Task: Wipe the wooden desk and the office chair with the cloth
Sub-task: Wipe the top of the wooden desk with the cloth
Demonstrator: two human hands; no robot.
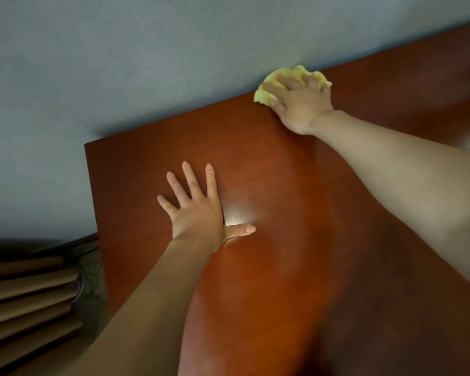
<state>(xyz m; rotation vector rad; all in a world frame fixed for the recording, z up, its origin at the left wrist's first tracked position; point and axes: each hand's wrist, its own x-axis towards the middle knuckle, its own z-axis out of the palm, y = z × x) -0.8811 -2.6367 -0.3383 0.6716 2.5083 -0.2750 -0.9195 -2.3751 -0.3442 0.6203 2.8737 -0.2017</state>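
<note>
The right hand [300, 104] clutches the cloth [264, 95] at the desk [282, 183] edge; the left hand [198, 213] lies flat, empty.

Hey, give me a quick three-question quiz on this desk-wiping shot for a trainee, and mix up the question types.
1. True or false: the left hand lies flat on the wooden desk with its fingers spread.
2. Where is the yellow cloth? A) at the desk's far edge, against the wall; B) beside the left hand; C) at the desk's near edge.
3. Which hand presses on the cloth?
Key: 1 true; 2 A; 3 right hand.
</note>
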